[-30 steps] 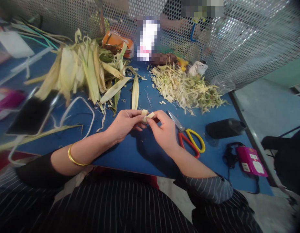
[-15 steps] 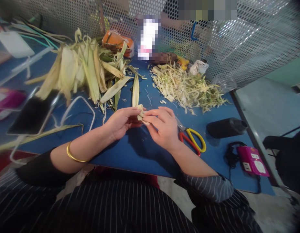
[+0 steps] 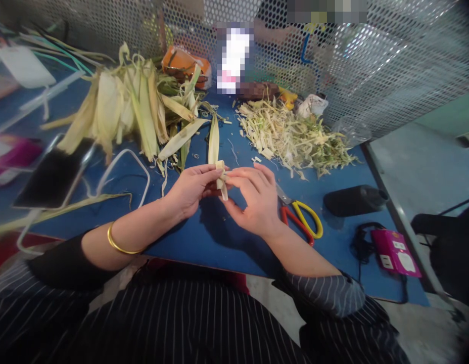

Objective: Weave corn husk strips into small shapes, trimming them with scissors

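Between both hands, above the blue tabletop, is a small rolled piece of pale corn husk (image 3: 220, 166), with a loose end hanging below it. My left hand (image 3: 194, 188) pinches the roll from the left. My right hand (image 3: 253, 197) is closed on it from the right, its thumb lower and the fingertips against the husk. Some fingertips are hidden behind the roll. Just beyond the hands a long husk strip (image 3: 214, 139) lies on the table. Scissors (image 3: 300, 217) with red and yellow handles rest beside my right wrist, their blades partly covered by the hand.
At the back left lies a heap of corn husks (image 3: 124, 106); at the back right, a pile of husk scraps (image 3: 287, 134). A black bottle (image 3: 354, 200) and pink power strip (image 3: 396, 253) are on the right, a phone (image 3: 56, 174) on the left. Perforated metal mesh (image 3: 356, 76) stands behind.
The husk's loose end now hangs lower and shows more clearly beneath the roll. My right thumb has shifted slightly down and left. Both hands stay in nearly the same place.
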A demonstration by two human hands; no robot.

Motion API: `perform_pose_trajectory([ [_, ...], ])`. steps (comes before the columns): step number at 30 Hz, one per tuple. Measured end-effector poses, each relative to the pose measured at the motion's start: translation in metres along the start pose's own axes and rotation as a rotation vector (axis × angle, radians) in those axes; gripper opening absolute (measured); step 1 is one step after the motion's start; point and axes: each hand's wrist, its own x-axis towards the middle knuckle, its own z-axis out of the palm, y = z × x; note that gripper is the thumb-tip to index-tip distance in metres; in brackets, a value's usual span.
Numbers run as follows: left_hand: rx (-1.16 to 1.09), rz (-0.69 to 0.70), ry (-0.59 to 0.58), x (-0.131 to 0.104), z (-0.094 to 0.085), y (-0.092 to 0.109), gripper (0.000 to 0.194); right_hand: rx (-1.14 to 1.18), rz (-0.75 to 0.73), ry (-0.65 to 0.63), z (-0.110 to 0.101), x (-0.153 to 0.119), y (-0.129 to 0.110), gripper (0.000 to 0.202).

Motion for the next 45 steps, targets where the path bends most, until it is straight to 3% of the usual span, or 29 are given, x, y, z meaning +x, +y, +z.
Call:
perform_pose_trajectory([
  [3, 0.043, 0.067, 0.017, -0.001, 0.002, -0.005, 0.018, -0.080, -0.079, 0.052, 0.002, -0.003, -0.002, 0.023],
  [6, 0.052, 0.092, 0.025, -0.001, 0.002, -0.008, 0.019, -0.183, -0.082, 0.077, 0.003, -0.005, -0.003, 0.014],
  [11, -0.027, 0.017, 0.041, 0.000, 0.000, -0.004, 0.019, -0.261, -0.023, 0.077, 0.002, -0.003, -0.001, 0.009],
  [21, -0.227, -0.088, 0.005, 0.006, -0.003, -0.001, 0.018, -0.367, -0.112, 0.082, -0.002, -0.004, -0.002, 0.017],
  [29, -0.130, -0.049, 0.001, 0.002, -0.003, -0.005, 0.020, -0.237, 0.041, 0.043, 0.007, -0.006, -0.002, 0.015],
  [36, -0.122, -0.029, -0.014, -0.001, 0.003, -0.005, 0.013, -0.322, -0.162, 0.029, 0.008, -0.009, 0.000, 0.024],
  [45, 0.015, 0.034, -0.032, -0.003, 0.005, -0.009, 0.021, -0.376, -0.238, 0.016, 0.003, -0.007, -0.002, 0.022],
])
